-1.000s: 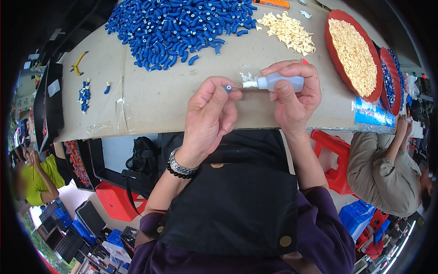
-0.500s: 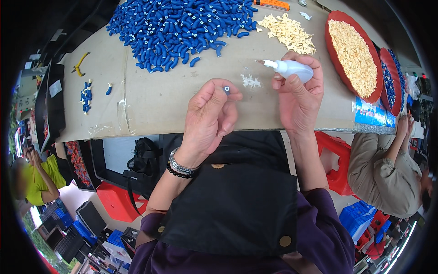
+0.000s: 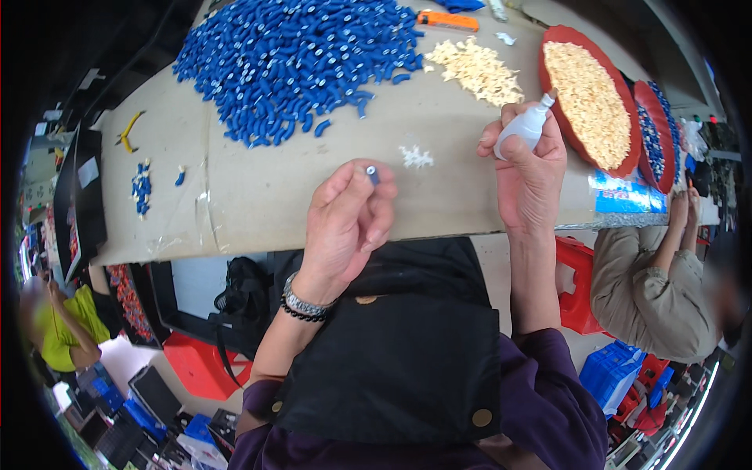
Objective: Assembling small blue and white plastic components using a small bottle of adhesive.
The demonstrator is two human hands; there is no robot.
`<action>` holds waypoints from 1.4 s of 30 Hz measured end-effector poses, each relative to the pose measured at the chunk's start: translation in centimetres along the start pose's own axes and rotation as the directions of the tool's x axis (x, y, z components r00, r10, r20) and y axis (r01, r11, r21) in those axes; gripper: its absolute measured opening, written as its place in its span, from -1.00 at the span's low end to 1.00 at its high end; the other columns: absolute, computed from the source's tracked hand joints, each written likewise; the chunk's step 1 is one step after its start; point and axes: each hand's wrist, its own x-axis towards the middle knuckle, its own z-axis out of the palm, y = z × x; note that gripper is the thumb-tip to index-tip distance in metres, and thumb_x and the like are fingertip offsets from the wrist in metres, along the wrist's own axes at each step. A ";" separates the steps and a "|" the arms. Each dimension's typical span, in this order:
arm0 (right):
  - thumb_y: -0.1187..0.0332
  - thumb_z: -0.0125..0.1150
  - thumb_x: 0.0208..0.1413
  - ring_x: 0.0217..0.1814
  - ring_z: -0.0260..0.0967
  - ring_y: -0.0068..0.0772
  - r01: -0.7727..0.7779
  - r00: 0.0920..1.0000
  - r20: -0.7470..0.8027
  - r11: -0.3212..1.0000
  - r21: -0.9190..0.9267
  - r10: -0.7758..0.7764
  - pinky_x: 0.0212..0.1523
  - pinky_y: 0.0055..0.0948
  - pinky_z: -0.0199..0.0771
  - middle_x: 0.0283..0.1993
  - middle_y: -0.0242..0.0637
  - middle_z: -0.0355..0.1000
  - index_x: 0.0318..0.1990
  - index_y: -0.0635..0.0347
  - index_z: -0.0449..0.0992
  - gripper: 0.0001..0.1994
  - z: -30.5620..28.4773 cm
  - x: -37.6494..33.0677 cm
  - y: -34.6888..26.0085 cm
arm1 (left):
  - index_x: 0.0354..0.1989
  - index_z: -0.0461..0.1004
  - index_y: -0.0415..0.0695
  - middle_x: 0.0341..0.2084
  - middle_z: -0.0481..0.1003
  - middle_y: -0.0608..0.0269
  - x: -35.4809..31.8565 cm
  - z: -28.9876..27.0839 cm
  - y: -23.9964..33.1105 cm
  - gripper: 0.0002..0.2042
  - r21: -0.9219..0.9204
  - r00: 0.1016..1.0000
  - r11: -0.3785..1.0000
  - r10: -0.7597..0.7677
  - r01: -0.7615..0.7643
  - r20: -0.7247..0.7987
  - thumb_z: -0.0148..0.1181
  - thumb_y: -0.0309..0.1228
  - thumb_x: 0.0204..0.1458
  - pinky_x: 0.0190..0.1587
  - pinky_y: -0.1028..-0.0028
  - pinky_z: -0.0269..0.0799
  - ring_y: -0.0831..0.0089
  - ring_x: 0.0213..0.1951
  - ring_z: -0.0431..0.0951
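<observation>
My left hand [image 3: 350, 207] pinches a small blue tube piece [image 3: 372, 174], its round end with a pale ring turned up. Off to the right, my right hand [image 3: 526, 168] is closed around a translucent white squeeze bottle [image 3: 523, 131], whose nozzle tilts up and to the right. On the table between the hands lies a patch of white residue [image 3: 416, 157]. Beyond my left hand spreads a large heap of curved blue pieces [image 3: 294, 66]. A loose pile of small cream-coloured pieces [image 3: 476, 69] sits farther off, beyond my right hand.
A red scalloped tray [image 3: 546, 55] of cream pieces stands at the right, with a second red tray [image 3: 659, 106] beside it. Yellow-handled pliers [image 3: 129, 131] and a few cream-tipped blue pieces [image 3: 142, 188] lie at left. Another person [image 3: 654, 290] sits at right.
My right hand has turned the bottle, so its nozzle swings from pointing left to pointing up and right. My left hand has shifted slightly left with the blue piece. The whole view has shifted a little.
</observation>
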 end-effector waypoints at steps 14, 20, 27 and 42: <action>0.44 0.34 -0.13 -0.40 0.43 -0.30 0.204 0.974 0.190 0.121 -0.971 -0.122 -0.36 -0.37 0.39 -0.36 -0.25 0.44 -0.38 0.25 0.56 -0.87 -2.1 5.5 -1.3 | -0.14 0.41 -0.25 -0.37 0.44 0.27 -0.8 0.3 0.8 -0.76 -0.195 0.987 0.967 -0.159 0.162 0.031 -0.03 -0.31 0.25 -0.72 0.71 0.05 0.72 -0.68 0.18; 0.32 0.40 -0.16 -0.28 0.44 -0.14 0.216 0.976 0.219 -0.201 -0.955 0.010 -0.28 -0.25 0.39 -0.32 -0.22 0.46 -0.37 0.20 0.58 -0.79 -0.2 6.5 -1.1 | -0.12 0.40 -0.27 -0.37 0.46 0.26 -0.9 0.5 0.5 -0.76 -0.132 0.992 0.983 -0.127 0.126 0.002 -0.03 -0.32 0.25 -0.72 0.72 0.05 0.72 -0.67 0.19; 0.34 0.35 -0.13 -0.25 0.46 -0.05 0.305 0.951 0.302 -0.317 -0.898 0.058 -0.27 -0.14 0.44 -0.32 -0.13 0.46 -0.38 0.26 0.56 -0.81 -0.6 6.7 -1.0 | -0.13 0.40 -0.27 -0.34 0.47 0.24 -0.7 0.1 0.1 -0.77 -0.119 0.995 0.988 -0.091 0.095 0.034 -0.02 -0.33 0.24 -0.71 0.71 0.06 0.71 -0.66 0.22; 0.35 0.25 0.08 -0.50 0.36 -0.66 -0.380 0.839 0.157 0.767 -0.518 0.522 -0.52 -0.66 0.25 -0.46 -0.40 0.45 -0.33 0.18 0.48 -0.88 3.8 0.2 -0.2 | -0.16 0.37 -0.19 -0.29 0.49 0.22 -0.7 0.9 -0.2 -0.76 -0.150 0.974 0.981 0.151 -0.126 0.168 0.02 -0.24 0.22 -0.53 0.63 0.28 0.59 -0.51 0.39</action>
